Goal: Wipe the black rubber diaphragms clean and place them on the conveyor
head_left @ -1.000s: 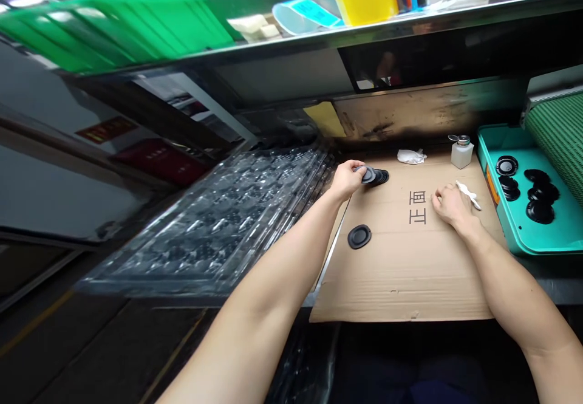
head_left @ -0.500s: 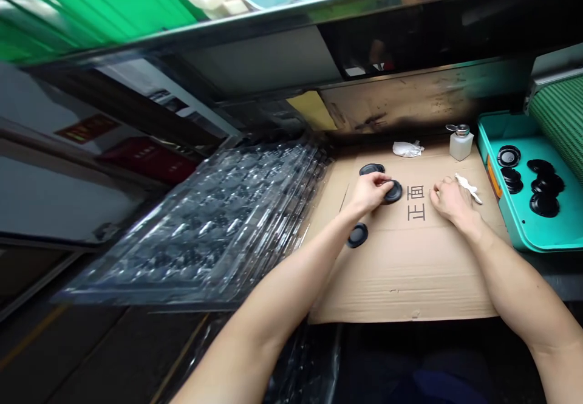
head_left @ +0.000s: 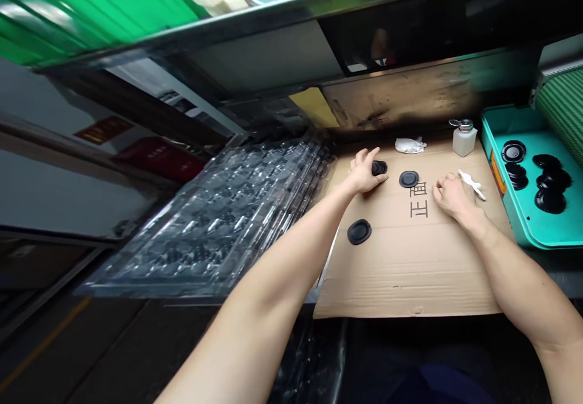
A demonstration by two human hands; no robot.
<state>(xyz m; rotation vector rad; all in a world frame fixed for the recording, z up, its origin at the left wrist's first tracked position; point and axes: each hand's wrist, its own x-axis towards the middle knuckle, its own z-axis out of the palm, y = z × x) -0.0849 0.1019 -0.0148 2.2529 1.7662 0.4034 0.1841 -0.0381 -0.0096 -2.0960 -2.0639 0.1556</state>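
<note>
My left hand (head_left: pixel 365 173) lies on a cardboard sheet (head_left: pixel 410 270), its fingers apart, right beside a small stack of black rubber discs (head_left: pixel 379 168). One black disc (head_left: pixel 409 178) sits to the right of the stack, just above the printed characters. Another black disc (head_left: pixel 359 232) lies flat nearer the sheet's left edge. My right hand (head_left: pixel 450 196) rests on the cardboard with curled fingers, close to a white strip-shaped item (head_left: pixel 472 184). Nothing shows in either hand.
A teal tray (head_left: pixel 523 209) holding several black discs stands to the right, by a green ribbed mat (head_left: pixel 562 112). A pump bottle (head_left: pixel 464 138) and crumpled white tissue (head_left: pixel 410 145) are at the back. Stacked clear blister trays (head_left: pixel 218 222) lie to the left, under a shelf.
My left hand has let go of the disc it covered, which now sits further right, and the hand has drawn back to the left. The view has shifted slightly.
</note>
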